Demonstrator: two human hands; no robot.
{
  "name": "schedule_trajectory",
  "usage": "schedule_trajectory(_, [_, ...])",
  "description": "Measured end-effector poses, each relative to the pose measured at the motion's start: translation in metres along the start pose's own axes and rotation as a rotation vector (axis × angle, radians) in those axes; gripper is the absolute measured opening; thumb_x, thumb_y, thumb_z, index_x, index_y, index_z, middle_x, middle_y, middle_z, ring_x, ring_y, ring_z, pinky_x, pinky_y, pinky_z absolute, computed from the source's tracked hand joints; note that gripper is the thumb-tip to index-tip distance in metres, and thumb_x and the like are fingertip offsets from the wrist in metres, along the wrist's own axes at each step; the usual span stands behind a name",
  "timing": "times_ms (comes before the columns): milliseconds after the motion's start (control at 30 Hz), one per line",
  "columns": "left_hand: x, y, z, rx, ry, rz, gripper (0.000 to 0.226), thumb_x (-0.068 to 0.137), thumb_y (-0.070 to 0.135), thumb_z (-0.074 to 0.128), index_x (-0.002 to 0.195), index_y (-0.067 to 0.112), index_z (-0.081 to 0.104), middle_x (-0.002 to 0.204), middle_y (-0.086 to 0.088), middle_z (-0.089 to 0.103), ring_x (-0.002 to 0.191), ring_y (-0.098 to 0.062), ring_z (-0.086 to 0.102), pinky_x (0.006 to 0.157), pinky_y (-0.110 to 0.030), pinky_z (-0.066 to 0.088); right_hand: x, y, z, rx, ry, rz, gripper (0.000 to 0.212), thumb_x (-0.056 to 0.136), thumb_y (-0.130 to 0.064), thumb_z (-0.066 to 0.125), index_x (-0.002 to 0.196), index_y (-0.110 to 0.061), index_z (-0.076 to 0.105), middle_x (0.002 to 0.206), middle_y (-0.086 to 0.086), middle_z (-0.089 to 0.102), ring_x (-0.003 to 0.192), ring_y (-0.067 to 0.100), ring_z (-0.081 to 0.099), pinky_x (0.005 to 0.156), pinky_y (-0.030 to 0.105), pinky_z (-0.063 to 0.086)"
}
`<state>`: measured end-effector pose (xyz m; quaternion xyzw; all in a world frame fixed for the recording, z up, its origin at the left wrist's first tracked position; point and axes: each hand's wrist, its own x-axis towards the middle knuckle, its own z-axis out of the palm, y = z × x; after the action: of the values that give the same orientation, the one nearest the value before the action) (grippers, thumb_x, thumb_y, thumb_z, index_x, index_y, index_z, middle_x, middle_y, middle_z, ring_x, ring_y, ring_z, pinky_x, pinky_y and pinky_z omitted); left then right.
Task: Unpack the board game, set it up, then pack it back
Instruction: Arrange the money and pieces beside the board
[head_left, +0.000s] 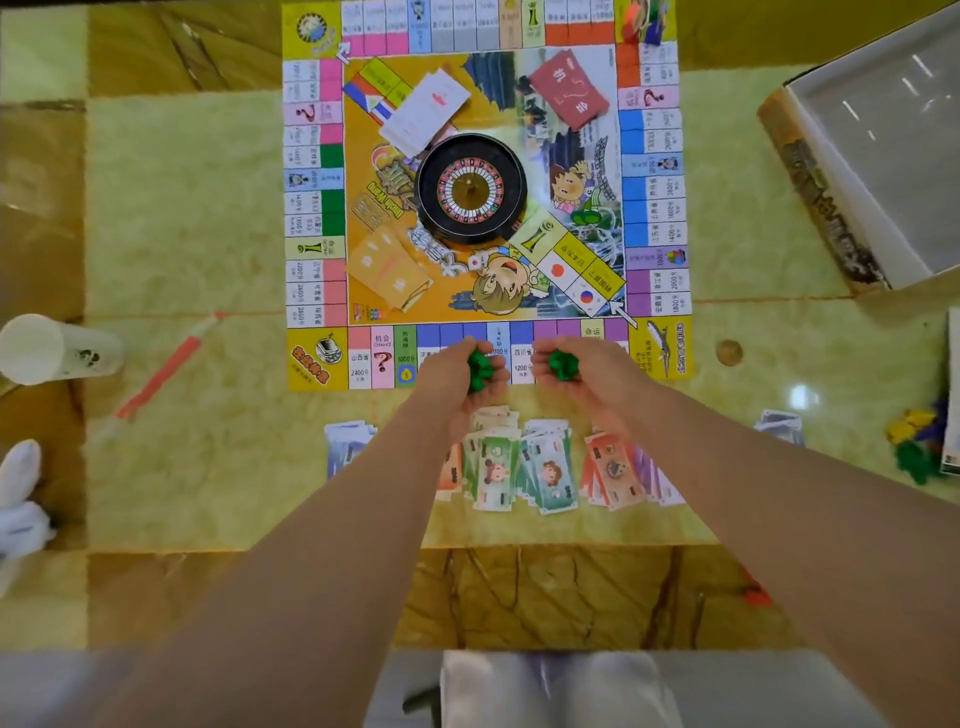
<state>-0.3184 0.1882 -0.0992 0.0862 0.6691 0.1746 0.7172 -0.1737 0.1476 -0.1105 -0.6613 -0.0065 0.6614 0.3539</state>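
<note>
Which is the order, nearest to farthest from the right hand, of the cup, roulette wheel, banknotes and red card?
1. Banknotes, just below the right hand.
2. Roulette wheel, board centre.
3. Red card, board's far side.
4. Cup, far left.

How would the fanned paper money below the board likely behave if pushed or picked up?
The paper money looks thin and flat, so it is probably light and floppy. Its notes overlap loosely, so a push would likely slide them apart on the glossy surface, not shift them together.
</note>
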Motion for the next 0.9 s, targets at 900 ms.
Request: schedule_trajectory(900, [0.022, 0.005, -0.033, 0.516, -0.022, 0.106, 0.011, 0.095, 0.005, 0.052, 0.087, 0.002, 0.059, 0.064, -0.009, 0.053, 0.055, -0.021, 0.049, 0.060, -0.032, 0.046, 0.010, 0.023, 0.040, -0.408, 0.152, -0.080, 0.018, 0.092, 0.003, 0.051, 0.087, -0.004, 0.068, 0.082, 0.015, 0.062, 0.074, 0.024, 0.053, 0.077, 0.035, 0.048])
